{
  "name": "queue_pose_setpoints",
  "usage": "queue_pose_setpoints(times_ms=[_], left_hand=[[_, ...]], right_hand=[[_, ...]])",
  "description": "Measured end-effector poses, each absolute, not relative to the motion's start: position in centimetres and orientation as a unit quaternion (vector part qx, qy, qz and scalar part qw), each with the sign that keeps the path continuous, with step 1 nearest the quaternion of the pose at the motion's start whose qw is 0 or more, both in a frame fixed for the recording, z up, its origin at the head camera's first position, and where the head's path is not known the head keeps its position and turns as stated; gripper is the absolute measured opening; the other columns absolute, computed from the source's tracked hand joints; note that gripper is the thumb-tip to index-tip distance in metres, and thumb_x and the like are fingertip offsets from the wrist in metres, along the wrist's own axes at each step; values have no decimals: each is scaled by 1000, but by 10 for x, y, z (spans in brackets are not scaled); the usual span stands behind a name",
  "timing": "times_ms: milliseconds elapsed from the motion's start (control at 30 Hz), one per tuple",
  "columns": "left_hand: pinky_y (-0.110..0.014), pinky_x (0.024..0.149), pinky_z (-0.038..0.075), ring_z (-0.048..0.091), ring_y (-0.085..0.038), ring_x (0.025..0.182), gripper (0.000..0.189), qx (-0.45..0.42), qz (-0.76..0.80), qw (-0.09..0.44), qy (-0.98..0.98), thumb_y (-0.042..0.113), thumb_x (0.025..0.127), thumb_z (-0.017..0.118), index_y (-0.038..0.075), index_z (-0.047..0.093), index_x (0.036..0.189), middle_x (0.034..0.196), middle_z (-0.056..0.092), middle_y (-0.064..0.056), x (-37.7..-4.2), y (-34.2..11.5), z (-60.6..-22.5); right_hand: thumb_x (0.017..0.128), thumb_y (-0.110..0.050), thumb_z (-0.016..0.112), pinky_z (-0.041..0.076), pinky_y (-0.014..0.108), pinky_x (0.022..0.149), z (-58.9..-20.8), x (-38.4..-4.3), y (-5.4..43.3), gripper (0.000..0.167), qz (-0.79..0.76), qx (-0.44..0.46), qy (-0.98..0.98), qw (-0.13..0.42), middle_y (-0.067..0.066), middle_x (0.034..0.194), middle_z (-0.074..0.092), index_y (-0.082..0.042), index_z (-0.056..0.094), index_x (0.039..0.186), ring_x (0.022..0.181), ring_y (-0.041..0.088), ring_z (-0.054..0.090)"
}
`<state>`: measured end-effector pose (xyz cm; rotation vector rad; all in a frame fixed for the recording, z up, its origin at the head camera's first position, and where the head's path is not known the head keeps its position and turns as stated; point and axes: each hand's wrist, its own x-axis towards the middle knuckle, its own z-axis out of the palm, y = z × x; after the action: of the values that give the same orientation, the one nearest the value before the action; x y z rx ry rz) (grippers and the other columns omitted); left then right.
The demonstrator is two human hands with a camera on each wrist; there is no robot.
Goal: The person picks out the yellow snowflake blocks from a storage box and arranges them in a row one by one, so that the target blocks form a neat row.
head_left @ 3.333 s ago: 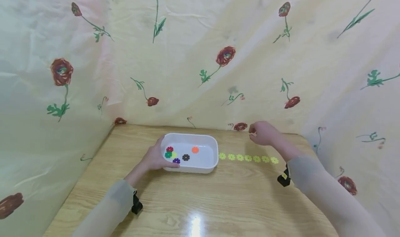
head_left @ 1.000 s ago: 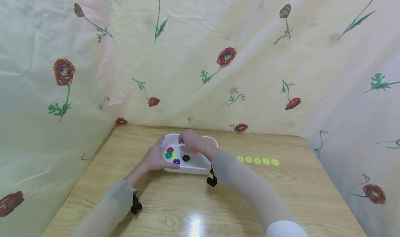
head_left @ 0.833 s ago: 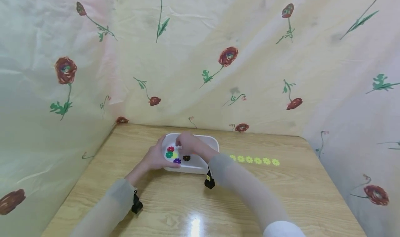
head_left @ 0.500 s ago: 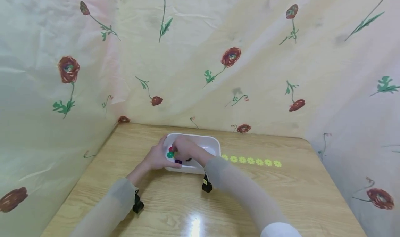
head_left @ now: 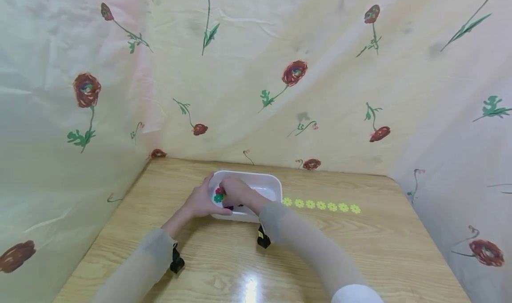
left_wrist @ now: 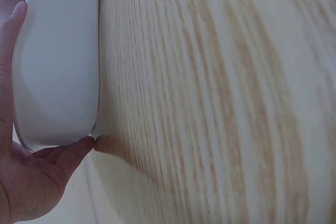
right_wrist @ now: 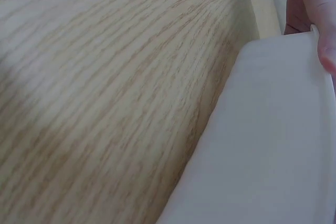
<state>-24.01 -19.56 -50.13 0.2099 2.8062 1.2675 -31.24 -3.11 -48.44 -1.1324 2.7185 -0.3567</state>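
A white plastic tray (head_left: 275, 185) stands on the wooden table. My left hand (head_left: 198, 201) grips its left end, thumb along the front rim; in the left wrist view this hand (left_wrist: 34, 182) wraps the tray's end (left_wrist: 58, 72). My right hand (head_left: 237, 192) reaches down inside the tray with curled fingers. Its fingertips are hidden, close to a mostly covered yellow flower-shaped piece (head_left: 225, 197). Beside them lie a red flower piece (head_left: 218, 190), a green one (head_left: 218, 198) and a partly covered purple one (head_left: 229, 208). The right wrist view shows only the tray's outer wall (right_wrist: 262, 129) and part of the left hand.
A straight row of several yellow flower pieces (head_left: 321, 205) runs right from the tray's right end. A flowered cloth (head_left: 240, 94) hangs behind the wooden table (head_left: 216, 258) and along its sides.
My right hand has come from above the right end of the yellow row into the tray, then moved left and down to the yellow piece. My left hand has kept its grip on the tray.
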Motion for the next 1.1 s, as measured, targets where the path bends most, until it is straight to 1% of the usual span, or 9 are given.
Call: queue_pose_setpoints(times_ms=[100, 233, 333, 433, 567, 700, 867, 967, 1100], left_hand=[[-57, 111, 55, 59, -35, 129, 138, 66, 410, 31, 909, 50, 70, 99, 11, 13, 170, 158, 50, -19, -240, -196, -501], [-58, 111, 54, 57, -36, 130, 138, 55, 414, 38, 908, 49, 69, 99, 15, 12, 171, 159, 48, -18, -239, -195, -502], [-59, 111, 54, 57, -36, 130, 138, 51, 417, 37, 907, 49, 70, 99, 14, 12, 171, 157, 50, -19, -239, -194, -501], [-58, 110, 54, 58, -34, 127, 137, 50, 425, 39, 903, 47, 70, 99, 14, 12, 171, 154, 52, -19, -238, -194, -500], [-59, 112, 53, 57, -34, 127, 136, 47, 428, 42, 902, 47, 71, 99, 14, 12, 171, 154, 51, -20, -238, -193, -500], [-62, 115, 49, 55, -36, 131, 138, 39, 418, 40, 907, 50, 70, 99, 14, 12, 171, 158, 48, -21, -238, -195, -500], [-65, 117, 46, 54, -38, 133, 140, 31, 414, 43, 909, 53, 68, 99, 14, 12, 171, 160, 46, -21, -237, -195, -499], [-64, 117, 46, 55, -37, 134, 140, 30, 419, 44, 906, 52, 68, 99, 16, 12, 171, 159, 47, -19, -238, -194, -500], [-64, 118, 46, 55, -37, 134, 139, 35, 423, 43, 904, 50, 68, 100, 15, 12, 171, 160, 47, -18, -239, -193, -501]], right_hand=[[80, -19, 92, 53, 20, 73, -483, -312, -31, 25, -124, -376, 913, 96, -5, 86, 70, -11, 76, 97, 80, 10, 60], [80, -21, 93, 53, 20, 71, -483, -314, -27, 25, -114, -369, 916, 106, -5, 86, 70, -13, 76, 96, 80, 11, 61], [81, -20, 91, 55, 22, 72, -479, -316, -22, 24, -110, -350, 923, 116, -3, 91, 71, -13, 76, 98, 82, 12, 62], [82, -17, 90, 57, 24, 77, -474, -319, -15, 25, -100, -340, 927, 119, -1, 99, 73, -12, 77, 103, 86, 13, 63], [82, -14, 88, 59, 28, 85, -464, -322, -4, 25, -97, -345, 927, 111, 1, 103, 75, -11, 76, 104, 90, 14, 64], [84, -11, 86, 60, 32, 89, -451, -324, 9, 22, -118, -352, 923, 101, 4, 103, 75, -9, 74, 102, 92, 17, 67], [82, -7, 84, 61, 38, 92, -432, -329, 30, 22, -136, -355, 921, 87, 9, 104, 76, -4, 74, 102, 95, 22, 69], [81, -7, 83, 62, 38, 92, -426, -335, 46, 23, -131, -350, 925, 70, 11, 104, 77, -4, 75, 102, 96, 23, 69], [81, -11, 84, 61, 39, 94, -420, -342, 70, 24, -119, -331, 935, 48, 10, 104, 77, -5, 75, 102, 97, 24, 70]])
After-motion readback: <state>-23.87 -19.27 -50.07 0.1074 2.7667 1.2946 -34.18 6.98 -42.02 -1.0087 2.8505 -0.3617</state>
